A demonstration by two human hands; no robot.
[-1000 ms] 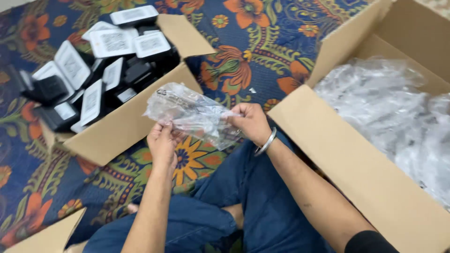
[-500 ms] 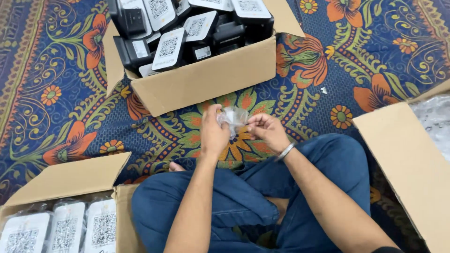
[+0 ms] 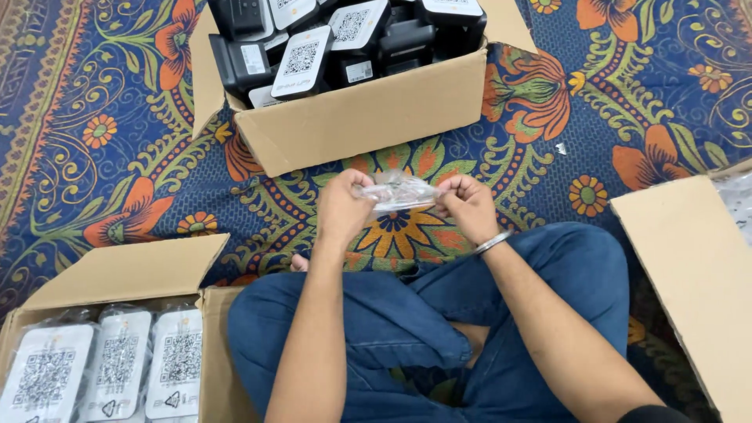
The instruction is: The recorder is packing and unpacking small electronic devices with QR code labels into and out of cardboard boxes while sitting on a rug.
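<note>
Fingers of the left hand (image 3: pixel 341 205) and right hand (image 3: pixel 468 205) pinch the 2 ends of a clear plastic bag (image 3: pixel 398 193), stretched between them above the lap and the patterned rug (image 3: pixel 94 164). Bag looks light, thin, crinkly and probably slippery; edges seem the best grip. Beyond: open cardboard box (image 3: pixel 368 117) of black devices with white labelled tops. Lower left, second box (image 3: pixel 117 274) holding 3 bagged units. Right, another carton flap (image 3: pixel 689 266).

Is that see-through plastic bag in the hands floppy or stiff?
Probably floppy: the clear plastic bag looks crinkled and bunched between the left hand and right hand. It seems light, since fingertips alone hold it up. Its glossy film could be a bit slippery.
</note>
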